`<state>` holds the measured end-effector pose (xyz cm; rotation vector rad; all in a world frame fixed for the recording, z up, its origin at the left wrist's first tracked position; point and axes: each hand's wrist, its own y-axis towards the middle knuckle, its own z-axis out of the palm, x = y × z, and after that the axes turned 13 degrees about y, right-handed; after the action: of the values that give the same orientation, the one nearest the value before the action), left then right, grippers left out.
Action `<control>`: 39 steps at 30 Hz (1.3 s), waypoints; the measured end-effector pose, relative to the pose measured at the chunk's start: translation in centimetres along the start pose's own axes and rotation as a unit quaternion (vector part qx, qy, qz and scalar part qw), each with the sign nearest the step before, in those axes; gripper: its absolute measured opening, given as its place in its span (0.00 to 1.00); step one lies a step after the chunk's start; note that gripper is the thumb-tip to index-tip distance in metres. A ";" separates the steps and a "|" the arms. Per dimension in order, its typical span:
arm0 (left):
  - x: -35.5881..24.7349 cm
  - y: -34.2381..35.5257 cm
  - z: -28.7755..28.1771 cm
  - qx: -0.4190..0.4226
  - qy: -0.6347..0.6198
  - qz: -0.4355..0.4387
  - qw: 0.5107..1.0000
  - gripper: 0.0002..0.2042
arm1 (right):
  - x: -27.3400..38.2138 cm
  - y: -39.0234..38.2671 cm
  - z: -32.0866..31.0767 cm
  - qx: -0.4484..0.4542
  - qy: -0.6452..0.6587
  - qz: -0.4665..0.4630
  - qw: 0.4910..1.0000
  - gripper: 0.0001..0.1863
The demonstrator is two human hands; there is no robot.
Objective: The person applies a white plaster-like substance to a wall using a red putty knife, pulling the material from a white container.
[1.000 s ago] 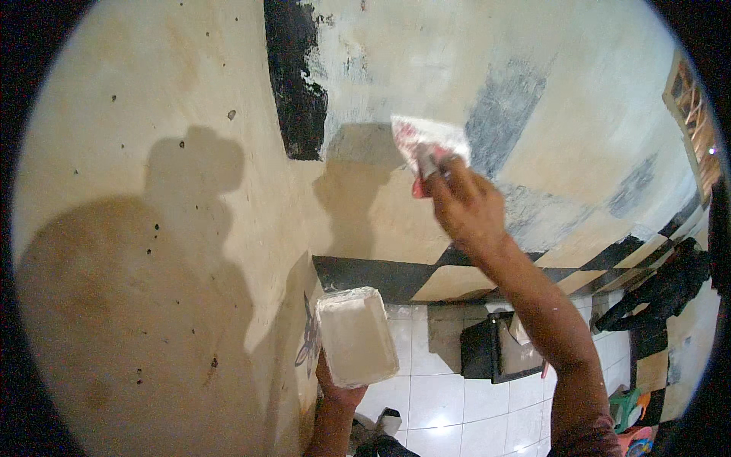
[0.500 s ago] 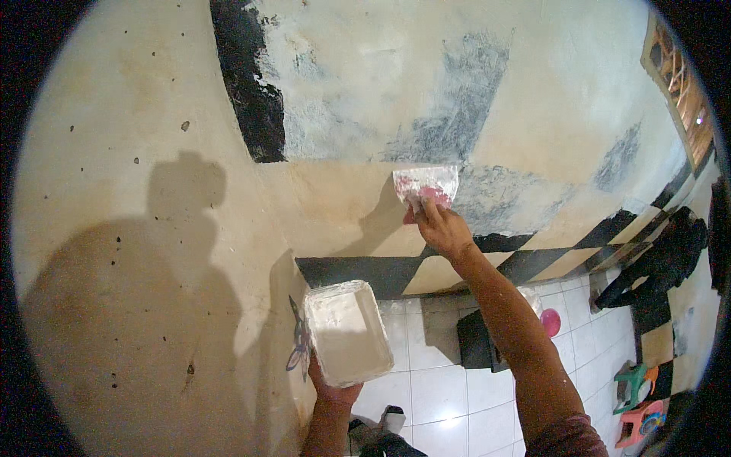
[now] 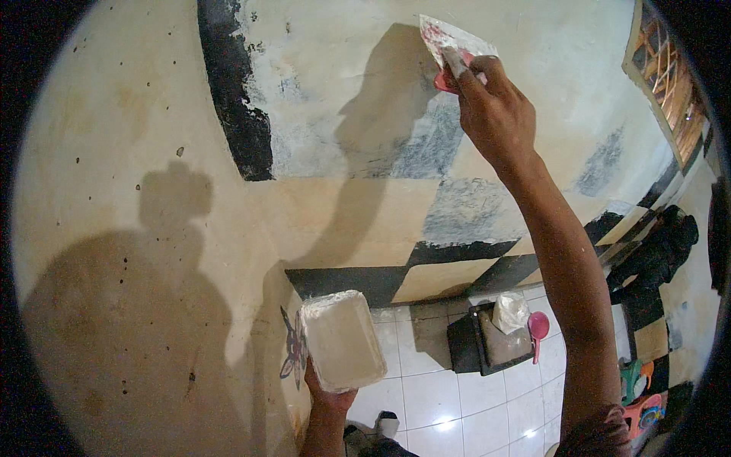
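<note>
Right Hand (image 3: 499,114) Is Holding a Scraper (image 3: 448,36), Left Hand (image 3: 332,394) Is Holding a Tub (image 3: 332,299)

The person's two hands are both holding things. The right hand is reaching up high, and its fingers are closing around the scraper. The scraper is showing a wide white blade with red marks and a bit of red handle. It is sitting in front of the pale upper part of the front wall (image 3: 556,76). I cannot tell if the blade is touching the wall.

The left hand is staying low and gripping the tub at its bottom left corner. Most of its fingers are hiding, so I cannot tell how wide they are spreading. The tub is tipping its open top toward us, and smooth, pale paste (image 3: 346,343) is lying inside. White smears are sticking to its rim. A painted flower (image 3: 292,346) is showing on the side wall (image 3: 84,190), just left of the tub.

Black and cream squares (image 3: 449,278) are running along the bottom of the front wall. On the white tile floor (image 3: 434,404), a dark box (image 3: 466,343) is standing, with a white bag (image 3: 510,312) resting on top. A pink scoop (image 3: 538,326) is lying just beside the bag.
</note>
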<state>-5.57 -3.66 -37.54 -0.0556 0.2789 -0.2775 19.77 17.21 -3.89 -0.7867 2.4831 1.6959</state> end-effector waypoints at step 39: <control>-0.5 -2.1 -1.3 -0.060 0.012 0.016 0.998 0.26 | 3.2 -12.8 9.5 -0.131 0.076 0.405 0.902 0.18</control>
<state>-6.92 -5.55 -38.48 -0.1666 0.3204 -0.2291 20.02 20.76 -19.71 0.2034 2.9582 2.2957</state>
